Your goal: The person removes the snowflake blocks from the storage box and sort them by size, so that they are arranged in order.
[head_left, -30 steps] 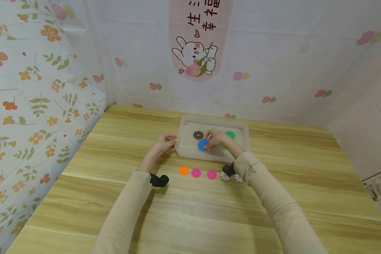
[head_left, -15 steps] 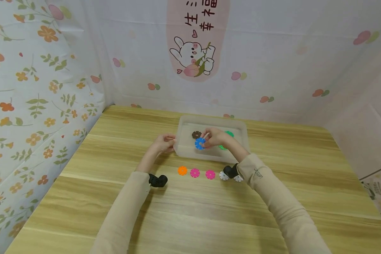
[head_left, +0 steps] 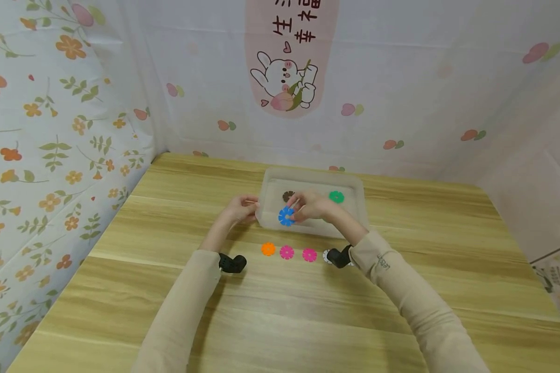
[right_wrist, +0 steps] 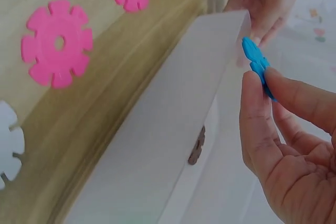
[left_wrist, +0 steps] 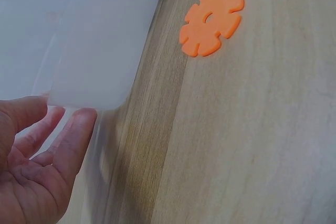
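My right hand [head_left: 312, 206] pinches a blue notched disc, a snowflake building piece [head_left: 287, 216], between thumb and fingertips, over the left part of a translucent plastic box [head_left: 361, 210]. Seen from the right wrist, the blue disc [right_wrist: 257, 64] is edge-on and tilted. My left hand [head_left: 240, 210] holds the box's left end; in the left wrist view its thumb and fingers [left_wrist: 79, 124] meet the box at its corner. Inside the box lie a brown disc [head_left: 288, 196], partly covered by the right hand, and a green disc [head_left: 337, 197].
In front of the box, a row of discs lies on the wooden table [head_left: 270, 316]: orange [head_left: 268, 249], two pink [head_left: 287, 252], and white [head_left: 326, 256], partly behind the black right wrist camera [head_left: 339, 257]. A printed curtain [head_left: 378, 93] hangs behind the table.
My right hand has moved left and toward the box's front side with the blue disc. A lighter green disc beside it is now hidden. The left hand stays at the box's end.
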Motion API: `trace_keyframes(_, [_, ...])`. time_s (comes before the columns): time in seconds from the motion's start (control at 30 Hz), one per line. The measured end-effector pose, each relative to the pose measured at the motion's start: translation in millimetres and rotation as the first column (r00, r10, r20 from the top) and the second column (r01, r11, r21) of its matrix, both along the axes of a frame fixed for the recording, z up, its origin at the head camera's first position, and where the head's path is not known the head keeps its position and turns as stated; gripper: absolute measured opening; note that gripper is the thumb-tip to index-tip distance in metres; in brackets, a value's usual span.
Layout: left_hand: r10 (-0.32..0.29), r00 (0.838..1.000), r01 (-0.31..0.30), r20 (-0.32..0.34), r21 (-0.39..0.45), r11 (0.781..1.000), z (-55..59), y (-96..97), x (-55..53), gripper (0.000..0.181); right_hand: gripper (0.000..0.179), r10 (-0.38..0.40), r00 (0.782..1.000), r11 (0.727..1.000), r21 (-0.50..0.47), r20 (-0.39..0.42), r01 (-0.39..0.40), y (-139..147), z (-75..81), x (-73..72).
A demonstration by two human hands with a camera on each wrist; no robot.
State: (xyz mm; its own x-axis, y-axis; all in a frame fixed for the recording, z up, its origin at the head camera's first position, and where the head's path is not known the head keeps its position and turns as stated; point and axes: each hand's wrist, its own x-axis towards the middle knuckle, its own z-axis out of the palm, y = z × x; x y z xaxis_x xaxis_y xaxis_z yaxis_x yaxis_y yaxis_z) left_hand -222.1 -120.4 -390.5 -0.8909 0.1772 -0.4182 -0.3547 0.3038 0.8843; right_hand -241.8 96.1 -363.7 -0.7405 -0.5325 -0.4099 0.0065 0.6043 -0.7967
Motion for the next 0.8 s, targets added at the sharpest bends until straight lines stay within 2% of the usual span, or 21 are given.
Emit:
trace_keyframes(0.07, [0.007,1.000,-0.007,-0.013,0.010,1.000,-4.9,-1.0,-1.3,0.041,0.026,0.023,1.000,1.000,-0.008,0.000,-0.023,-0.4,-0.5,3.2])
trace_keyframes(0.17, [0.012,0.999,-0.012,-0.030,0.019,1.000,-25.4,-4.8,-12.5,0.040,0.026,0.053,0.999,0.998,-0.018,0.001,-0.052,-2.8,-0.3,10.3])
trace_keyframes(0.23, [0.008,0.999,-0.005,-0.052,0.064,0.998,-54.4,-12.5,-29.2,0.040,0.028,0.063,0.998,0.998,-0.008,0.004,-0.063,-5.6,-2.4,15.2])
trace_keyframes(0.3, [-0.004,0.997,0.014,-0.080,0.123,0.992,-92.6,-22.0,-53.0,0.039,0.029,0.096,0.995,0.995,-0.002,-0.010,-0.096,-8.6,-4.4,21.0])
trace_keyframes(0.33, [-0.007,0.997,0.016,-0.074,0.122,0.992,-105.6,-23.6,-62.6,0.039,0.029,0.116,0.993,0.993,0.002,-0.020,-0.116,-10.2,-6.2,23.8])
trace_keyframes(0.37, [-0.017,0.995,0.033,-0.098,0.158,0.987,-121.6,-28.5,-71.9,0.039,0.029,0.136,0.990,0.991,0.008,-0.031,-0.136,-12.1,-7.8,26.6])
trace_keyframes(0.4, [-0.023,0.993,0.045,-0.119,0.187,0.981,-131.1,-31.4,-77.3,0.038,0.028,0.154,0.987,0.988,0.008,-0.040,-0.154,-13.9,-9.8,29.3])
trace_keyframes(0.43, [-0.018,0.995,0.032,-0.097,0.155,0.987,-119.9,-28.1,-71.4,0.039,0.027,0.171,0.984,0.985,0.017,-0.049,-0.170,-15.9,-11.6,32.0])
trace_keyframes(0.47, [-0.020,0.995,0.035,-0.101,0.145,0.989,-110.2,-25.6,-65.4,0.039,0.026,0.187,0.981,0.982,0.033,-0.053,-0.185,-18.0,-12.7,34.9])
trace_keyframes(0.53, [-0.011,0.997,0.017,-0.071,0.084,0.996,-72.0,-15.6,-42.5,0.040,0.025,0.218,0.975,0.975,0.046,-0.051,-0.216,-22.3,-15.8,39.8])
trace_keyframes(0.57, [-0.012,0.996,0.022,-0.088,0.110,0.994,-69.7,-17.3,-39.3,0.040,0.024,0.245,0.968,0.969,0.052,-0.056,-0.243,-24.3,-17.6,41.7])
trace_keyframes(0.63, [0.003,0.999,0.001,-0.053,0.074,0.997,-45.7,-10.1,-23.7,0.041,0.023,0.297,0.952,0.953,0.077,-0.068,-0.292,-27.7,-19.5,46.1])
trace_keyframes(0.67, [0.000,0.998,0.005,-0.062,0.094,0.996,-46.2,-10.5,-21.8,0.040,0.023,0.325,0.943,0.944,0.085,-0.072,-0.319,-29.0,-20.6,47.8])
trace_keyframes(0.73, [0.001,0.997,0.012,-0.082,0.152,0.988,-74.4,-17.7,-38.7,0.038,0.023,0.381,0.921,0.923,0.103,-0.087,-0.372,-30.4,-23.0,51.3])
trace_keyframes(0.77, [-0.004,0.995,0.022,-0.098,0.184,0.983,-92.7,-22.0,-50.0,0.038,0.023,0.402,0.912,0.914,0.109,-0.088,-0.392,-31.2,-24.1,52.9])
trace_keyframes(0.8, [0.000,0.997,0.014,-0.084,0.166,0.986,-93.9,-21.0,-52.1,0.038,0.023,0.412,0.907,0.908,0.116,-0.082,-0.402,-31.9,-24.7,54.7])
